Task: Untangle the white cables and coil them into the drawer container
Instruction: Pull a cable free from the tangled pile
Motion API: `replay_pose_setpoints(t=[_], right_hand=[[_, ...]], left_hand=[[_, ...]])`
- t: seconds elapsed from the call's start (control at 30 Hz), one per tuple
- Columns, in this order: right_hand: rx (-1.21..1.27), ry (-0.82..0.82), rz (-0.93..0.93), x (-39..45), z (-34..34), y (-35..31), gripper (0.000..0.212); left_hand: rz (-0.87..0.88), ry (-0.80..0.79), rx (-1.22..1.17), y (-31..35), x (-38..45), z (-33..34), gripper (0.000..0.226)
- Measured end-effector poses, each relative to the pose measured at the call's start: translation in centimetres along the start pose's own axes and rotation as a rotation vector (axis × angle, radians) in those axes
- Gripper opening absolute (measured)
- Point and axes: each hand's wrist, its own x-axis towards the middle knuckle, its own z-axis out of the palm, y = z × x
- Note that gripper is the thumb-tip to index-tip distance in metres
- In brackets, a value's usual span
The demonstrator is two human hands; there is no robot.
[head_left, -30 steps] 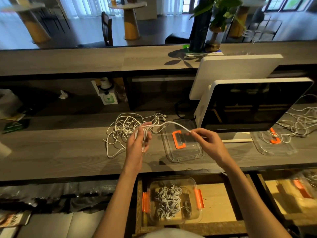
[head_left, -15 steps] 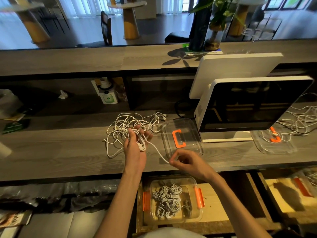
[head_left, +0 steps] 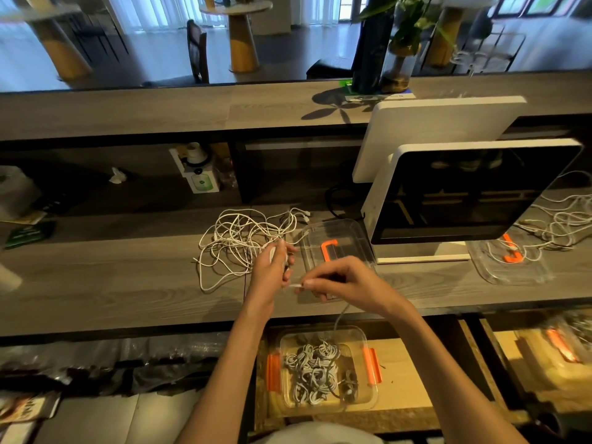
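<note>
Head cam, only view. Landmark = the clear lid with the orange handle [head_left: 333,248] lying on the grey wood-grain counter [head_left: 96,283].

Left hand [head_left: 270,267], just left of the lid and nearer the camera: fingers curled round a small wound bundle of white cable [head_left: 273,252]. Right hand [head_left: 344,283], just in front of the lid: thumb and fingertips pinch the free end of that cable, plug tip poking out toward the left hand. The two hands are almost touching.

Progress, my read: partway.
- Done: open drawer [head_left: 403,392] below the lid holds a clear container with orange latches [head_left: 323,370], already carrying a good heap of coiled white cables.
- In hand: one cable nearly wound, tail being finished. A thin strand seems to hang below the right hand toward the container; can't tell if it's the same cable.
- Left: loose tangle of white cables [head_left: 243,238] on the counter left of the lid, several strands knotted.

Surroundings: white-framed point-of-sale screen [head_left: 464,193] right of the lid, a second lid and cable tangle beyond it. Raised counter ledge behind with a potted plant [head_left: 397,43]; round tables and a chair in the room further back.
</note>
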Motion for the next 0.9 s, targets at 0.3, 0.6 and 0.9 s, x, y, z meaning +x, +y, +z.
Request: replay_pose_setpoints(t=[0.3, 0.6, 0.9], right_hand=[[-0.171, 0.411, 0.042, 1.4, -1.0, 1.4, 0.021], [-0.149, 0.495, 0.141, -0.2, -2.6, 2.7, 0.030], [-0.238, 0.288, 0.207, -2.1, -2.2, 5.6, 0.025]], left_hand=[[-0.145, -0.521, -0.062, 0.4, -1.8, 1.0, 0.071], [0.025, -0.380, -0.024, 0.1, -1.0, 0.1, 0.032], [0.128, 0.015, -0.312, -0.5, 0.1, -1.0, 0.040]])
